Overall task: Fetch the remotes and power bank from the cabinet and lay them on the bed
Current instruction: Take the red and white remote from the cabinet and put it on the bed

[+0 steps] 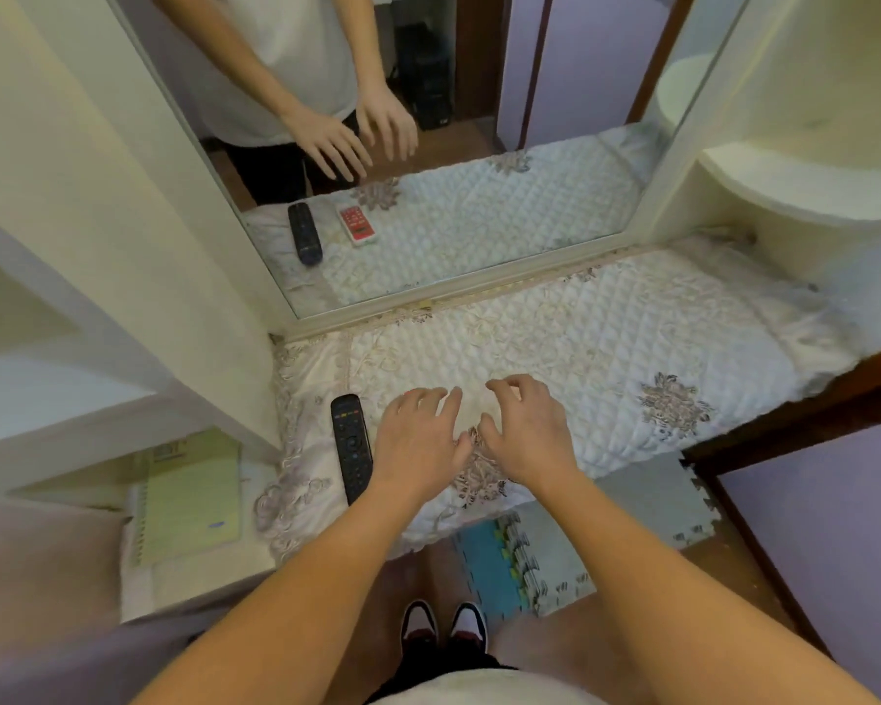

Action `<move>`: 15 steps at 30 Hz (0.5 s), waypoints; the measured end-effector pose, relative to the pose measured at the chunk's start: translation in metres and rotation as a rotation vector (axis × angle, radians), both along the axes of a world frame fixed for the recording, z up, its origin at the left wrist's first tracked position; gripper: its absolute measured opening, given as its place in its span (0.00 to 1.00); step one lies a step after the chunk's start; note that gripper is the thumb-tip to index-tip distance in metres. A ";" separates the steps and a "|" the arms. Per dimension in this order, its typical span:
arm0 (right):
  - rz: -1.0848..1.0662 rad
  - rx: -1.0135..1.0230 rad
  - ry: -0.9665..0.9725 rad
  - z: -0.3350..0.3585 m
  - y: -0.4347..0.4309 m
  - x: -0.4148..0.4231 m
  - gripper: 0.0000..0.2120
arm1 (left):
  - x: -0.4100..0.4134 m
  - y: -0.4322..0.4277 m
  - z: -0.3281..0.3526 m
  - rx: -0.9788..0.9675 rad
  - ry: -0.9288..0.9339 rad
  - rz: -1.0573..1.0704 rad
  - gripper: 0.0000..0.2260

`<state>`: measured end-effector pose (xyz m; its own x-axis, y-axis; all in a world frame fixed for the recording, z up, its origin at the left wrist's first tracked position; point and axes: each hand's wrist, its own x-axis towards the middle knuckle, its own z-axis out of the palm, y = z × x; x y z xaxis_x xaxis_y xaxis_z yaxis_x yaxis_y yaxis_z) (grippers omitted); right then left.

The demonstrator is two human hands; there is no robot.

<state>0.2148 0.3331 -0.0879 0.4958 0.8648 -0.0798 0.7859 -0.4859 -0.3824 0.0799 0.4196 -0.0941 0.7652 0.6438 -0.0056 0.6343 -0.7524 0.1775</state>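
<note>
A black remote point(351, 447) lies lengthwise on the white quilted bed cover point(606, 338), near its left edge. My left hand point(418, 440) hovers just right of it, fingers spread and holding nothing. Beside it, my right hand point(525, 424) also has its fingers apart and is empty. The mirror point(479, 221) behind the bed reflects a white remote with a red face point(357, 223) lying next to the black one. In the direct view my left hand hides that remote. No power bank is in sight.
A cream cabinet point(98, 297) stands on the left, with a green spiral notebook point(189, 496) on its low shelf. Rounded white shelves point(809, 185) rise at the right. Folded foam mats point(525, 562) lie on the floor by my feet.
</note>
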 end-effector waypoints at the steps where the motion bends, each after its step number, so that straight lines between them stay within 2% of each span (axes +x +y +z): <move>1: -0.005 0.026 -0.032 0.002 -0.007 -0.002 0.20 | 0.001 -0.002 0.003 0.033 0.000 -0.021 0.26; 5: -0.034 0.068 -0.099 0.006 -0.032 -0.009 0.20 | 0.004 -0.011 0.010 0.095 0.004 -0.042 0.26; 15: -0.195 0.054 -0.178 0.002 -0.083 -0.006 0.23 | 0.024 -0.042 0.003 0.060 0.007 -0.223 0.24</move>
